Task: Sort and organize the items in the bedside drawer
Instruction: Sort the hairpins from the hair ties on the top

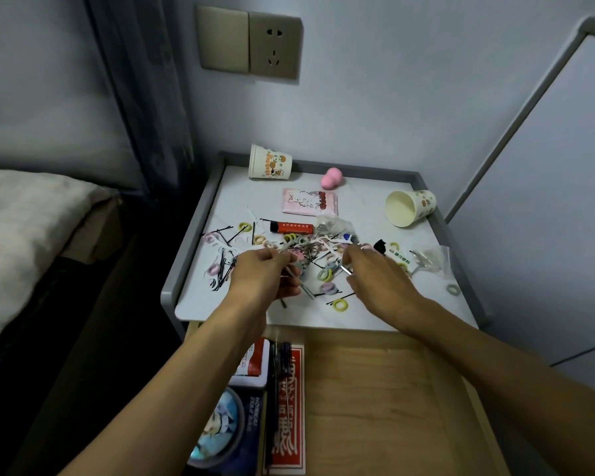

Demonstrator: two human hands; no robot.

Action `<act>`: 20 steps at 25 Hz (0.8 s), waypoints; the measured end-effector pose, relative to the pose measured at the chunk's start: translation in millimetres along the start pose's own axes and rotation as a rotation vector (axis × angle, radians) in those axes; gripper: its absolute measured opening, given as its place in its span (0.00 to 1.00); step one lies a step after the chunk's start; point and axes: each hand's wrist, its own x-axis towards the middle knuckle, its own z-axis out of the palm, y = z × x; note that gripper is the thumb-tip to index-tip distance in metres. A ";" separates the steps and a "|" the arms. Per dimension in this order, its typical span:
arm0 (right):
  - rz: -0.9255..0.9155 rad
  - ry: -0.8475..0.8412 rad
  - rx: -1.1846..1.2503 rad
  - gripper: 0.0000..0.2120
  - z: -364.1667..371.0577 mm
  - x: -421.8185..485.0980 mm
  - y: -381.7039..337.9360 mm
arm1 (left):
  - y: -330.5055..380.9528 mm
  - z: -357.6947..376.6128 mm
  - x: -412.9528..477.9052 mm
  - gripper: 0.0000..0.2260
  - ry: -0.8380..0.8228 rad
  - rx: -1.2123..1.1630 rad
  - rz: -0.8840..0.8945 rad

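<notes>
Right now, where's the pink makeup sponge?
Head view: the makeup sponge lies by the nightstand's back rim, right of the tipped paper cup, behind the pink packet.

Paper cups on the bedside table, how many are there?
2. One paper cup lies at the back left of the tabletop, left of the pink sponge; the other lies on its side near the right edge, mouth toward the camera.

The left hand [265,273] covers the middle of the pile of hair ties and pins [310,255], and the thin sticks [306,290] pinched in its fingers are too small to identify. The right hand [375,273] pinches a thin metal piece [345,269], mostly hidden. The left forearm [193,365] hides part of the tin [256,364] in the drawer [375,389], whose front runs off the bottom edge with the red packet [287,424]. Print on the red tube [291,227] is unreadable.
</notes>
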 end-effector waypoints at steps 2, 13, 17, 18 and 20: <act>-0.024 -0.008 0.064 0.11 1.2 -2.1 4.3 | -1.5 2.3 3.8 0.09 0.003 0.012 -0.014; 0.281 0.099 0.021 0.14 -1.9 25.7 63.4 | -21.7 8.6 25.6 0.05 0.142 0.485 0.199; 0.318 0.027 0.032 0.13 0.1 35.9 65.7 | -22.7 11.3 29.5 0.07 0.169 0.574 0.245; 0.341 0.009 0.061 0.13 0.0 37.8 65.8 | -22.8 11.6 29.7 0.07 0.171 0.580 0.245; 0.375 -0.023 0.103 0.13 -0.9 40.5 64.3 | -22.2 11.6 29.5 0.07 0.170 0.587 0.244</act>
